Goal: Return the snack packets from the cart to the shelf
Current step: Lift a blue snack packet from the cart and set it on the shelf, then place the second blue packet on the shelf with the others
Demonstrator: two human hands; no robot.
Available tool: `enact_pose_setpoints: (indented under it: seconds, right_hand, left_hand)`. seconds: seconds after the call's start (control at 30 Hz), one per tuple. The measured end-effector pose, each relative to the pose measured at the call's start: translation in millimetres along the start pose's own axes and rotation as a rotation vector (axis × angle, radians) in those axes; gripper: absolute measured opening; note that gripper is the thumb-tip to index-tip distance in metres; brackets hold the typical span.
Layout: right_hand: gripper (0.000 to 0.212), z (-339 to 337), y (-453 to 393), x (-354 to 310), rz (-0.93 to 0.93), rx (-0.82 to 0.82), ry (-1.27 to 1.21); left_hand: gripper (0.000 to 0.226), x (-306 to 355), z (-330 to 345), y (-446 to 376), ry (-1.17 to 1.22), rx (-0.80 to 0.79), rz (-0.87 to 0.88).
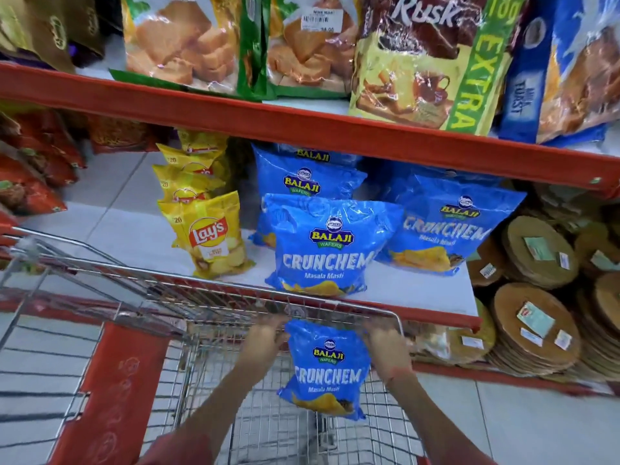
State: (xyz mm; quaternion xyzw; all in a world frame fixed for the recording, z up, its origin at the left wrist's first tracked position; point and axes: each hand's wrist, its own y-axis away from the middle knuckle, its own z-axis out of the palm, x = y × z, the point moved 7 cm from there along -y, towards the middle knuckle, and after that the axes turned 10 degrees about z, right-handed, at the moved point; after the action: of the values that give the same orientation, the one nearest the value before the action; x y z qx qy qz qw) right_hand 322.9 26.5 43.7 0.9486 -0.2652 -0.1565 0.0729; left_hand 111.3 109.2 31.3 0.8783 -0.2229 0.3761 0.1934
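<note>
A blue Balaji Crunchem packet hangs upright over the wire cart, just below its far rim. My left hand grips the packet's upper left edge and my right hand grips its upper right edge. On the white shelf behind the cart stand more blue Crunchem packets, one row in front and others behind and to the right. The cart's inside beneath the held packet shows only wire mesh.
Yellow Lay's packets stand in a row left of the blue ones. Red snack bags fill the far left. Round papad stacks sit at the right. The red-edged upper shelf carries rusk bags.
</note>
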Motion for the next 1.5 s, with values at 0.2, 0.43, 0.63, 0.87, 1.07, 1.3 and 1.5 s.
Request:
enact_pose_setpoints:
  seconds: [0.2,0.43,0.63,0.87,1.07,1.3,1.5]
  right_hand:
    - [0.048,38,-2,10,-0.071,-0.228,0.482]
    - [0.029,33,29,13,0.010,-0.233,0.419]
    - [0.023,-3,66,10,0.115,-0.178,0.242]
    - [0.012,-116,92,5,0.079,0.182,-0.201]
    - [0.010,-224,107,23,-0.084,0.521,-0.369]
    - [0.009,-293,89,74,-0.114,0.730,-0.388]
    - [0.011,-306,39,132,0.030,0.736,-0.412]
  left_hand:
    - [0.067,-2,51,-30,-0.500,-0.390,0.112]
    - [0.026,-21,45,-7,-0.589,-0.389,0.002]
    - [0.024,1,14,26,-0.379,-0.239,0.035]
    - [0.008,89,-73,58,-0.183,0.233,0.384]
    - [0.005,188,-113,65,-0.131,0.428,0.600]
    - [0.006,265,-97,31,-0.064,0.468,0.649]
    - [0.010,310,-50,-25,-0.079,0.403,0.626]
